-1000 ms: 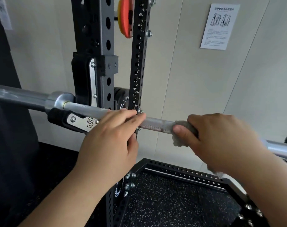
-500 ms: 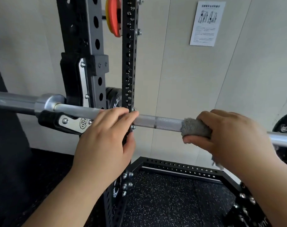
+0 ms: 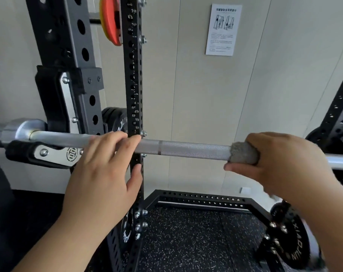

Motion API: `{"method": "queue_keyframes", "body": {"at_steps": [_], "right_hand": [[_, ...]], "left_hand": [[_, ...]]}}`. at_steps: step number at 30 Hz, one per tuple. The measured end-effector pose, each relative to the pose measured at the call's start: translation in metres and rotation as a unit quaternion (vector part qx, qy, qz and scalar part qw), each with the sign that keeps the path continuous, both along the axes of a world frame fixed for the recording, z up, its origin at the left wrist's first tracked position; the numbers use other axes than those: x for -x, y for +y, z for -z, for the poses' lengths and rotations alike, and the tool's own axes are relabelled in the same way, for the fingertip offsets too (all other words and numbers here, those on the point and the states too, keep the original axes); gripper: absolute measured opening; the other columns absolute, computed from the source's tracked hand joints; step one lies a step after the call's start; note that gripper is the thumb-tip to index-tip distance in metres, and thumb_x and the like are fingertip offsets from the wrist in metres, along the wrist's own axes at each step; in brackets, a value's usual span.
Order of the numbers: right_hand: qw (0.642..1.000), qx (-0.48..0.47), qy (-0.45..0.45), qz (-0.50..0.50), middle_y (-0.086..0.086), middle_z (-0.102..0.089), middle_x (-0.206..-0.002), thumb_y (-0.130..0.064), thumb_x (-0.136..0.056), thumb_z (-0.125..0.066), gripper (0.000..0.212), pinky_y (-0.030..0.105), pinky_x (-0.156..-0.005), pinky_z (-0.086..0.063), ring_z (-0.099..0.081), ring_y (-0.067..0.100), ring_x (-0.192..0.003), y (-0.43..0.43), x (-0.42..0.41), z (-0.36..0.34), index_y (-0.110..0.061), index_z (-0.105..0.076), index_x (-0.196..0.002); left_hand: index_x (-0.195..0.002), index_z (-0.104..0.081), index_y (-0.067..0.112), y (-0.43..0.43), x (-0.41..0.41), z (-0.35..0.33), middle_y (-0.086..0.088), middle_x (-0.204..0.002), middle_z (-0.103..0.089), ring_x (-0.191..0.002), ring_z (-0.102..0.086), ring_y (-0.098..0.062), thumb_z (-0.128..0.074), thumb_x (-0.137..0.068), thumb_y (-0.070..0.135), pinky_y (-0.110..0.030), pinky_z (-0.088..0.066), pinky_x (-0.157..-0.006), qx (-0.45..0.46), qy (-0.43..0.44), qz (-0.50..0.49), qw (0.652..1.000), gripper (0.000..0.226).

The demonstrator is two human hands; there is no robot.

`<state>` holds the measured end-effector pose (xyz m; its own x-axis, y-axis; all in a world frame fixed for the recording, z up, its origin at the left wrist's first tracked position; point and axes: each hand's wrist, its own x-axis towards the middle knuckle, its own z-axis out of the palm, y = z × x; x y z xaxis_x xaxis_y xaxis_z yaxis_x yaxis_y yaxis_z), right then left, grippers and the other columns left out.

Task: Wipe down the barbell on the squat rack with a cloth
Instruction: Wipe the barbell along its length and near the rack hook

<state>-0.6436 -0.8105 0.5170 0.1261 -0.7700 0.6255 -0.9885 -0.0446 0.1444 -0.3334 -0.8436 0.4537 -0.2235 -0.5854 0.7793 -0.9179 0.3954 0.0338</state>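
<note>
Gripping a grey cloth (image 3: 243, 153) wrapped around the barbell (image 3: 186, 149), right hand (image 3: 280, 163) fingers curl over it; left hand (image 3: 104, 173) fingers drape over the bar.

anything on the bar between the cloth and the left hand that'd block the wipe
Nothing visible: the barbell is bare between the cloth in the right hand and the left hand. The left hand itself holds the bar at the rack upright, so a wipe would likely stop there.
</note>
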Motion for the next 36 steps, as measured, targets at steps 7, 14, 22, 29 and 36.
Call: {"method": "queue_keyframes", "body": {"at_steps": [7, 14, 22, 29, 36], "right_hand": [[0.997, 0.042, 0.062, -0.017, -0.007, -0.051, -0.065, -0.092, -0.072, -0.05, 0.069, 0.026, -0.054, -0.026, -0.042, 0.019, -0.055, -0.02, -0.044, 0.014, -0.023, -0.054, -0.076], [0.983, -0.124, 0.092, -0.103, -0.017, -0.057, -0.114, -0.06, -0.083, -0.07, 0.067, 0.026, -0.086, -0.05, -0.056, 0.011, -0.095, -0.002, -0.019, -0.001, -0.035, -0.043, -0.139], [0.988, -0.092, 0.127, -0.016, -0.01, -0.057, -0.085, -0.066, -0.096, -0.052, 0.037, 0.031, -0.059, -0.047, -0.061, 0.024, -0.075, -0.024, -0.059, -0.007, -0.031, -0.047, -0.106], [0.987, -0.132, 0.079, -0.057, -0.01, -0.056, -0.076, -0.084, -0.086, -0.04, 0.053, 0.032, -0.055, -0.044, -0.052, 0.01, -0.063, -0.021, -0.063, -0.016, -0.032, -0.044, -0.093], [0.981, -0.08, 0.154, -0.09, -0.009, -0.048, -0.078, -0.073, -0.095, -0.045, 0.047, 0.03, -0.05, -0.033, -0.05, 0.023, -0.064, -0.045, -0.145, -0.013, -0.027, -0.037, -0.093]], "left_hand": [[-0.137, -0.061, 0.008, -0.008, 0.011, 0.003, -0.011, -0.124, -0.059, -0.117, -0.054, -0.037, -0.056, -0.095, 0.031, -0.061, -0.043, -0.11, 0.031, -0.012, -0.027, 0.999, 0.049], [-0.139, -0.062, 0.01, -0.011, 0.003, 0.003, -0.006, -0.13, -0.063, -0.124, -0.057, -0.033, -0.054, -0.098, 0.033, -0.057, -0.04, -0.115, 0.035, -0.01, -0.002, 0.999, 0.048], [-0.141, -0.063, 0.016, -0.01, -0.001, 0.0, 0.0, -0.134, -0.063, -0.127, -0.057, -0.028, -0.055, -0.1, 0.034, -0.051, -0.034, -0.122, 0.024, 0.001, 0.011, 1.0, 0.046], [-0.143, -0.061, 0.016, 0.0, -0.03, -0.006, 0.002, -0.147, -0.061, -0.14, -0.054, -0.021, -0.051, -0.099, 0.034, -0.046, -0.028, -0.127, 0.0, 0.0, 0.032, 0.999, 0.049], [-0.145, -0.061, 0.016, 0.008, -0.058, 0.0, -0.001, -0.152, -0.057, -0.141, -0.054, -0.02, -0.05, -0.098, 0.037, -0.051, -0.02, -0.129, -0.025, -0.001, -0.07, 0.997, 0.053]]}}
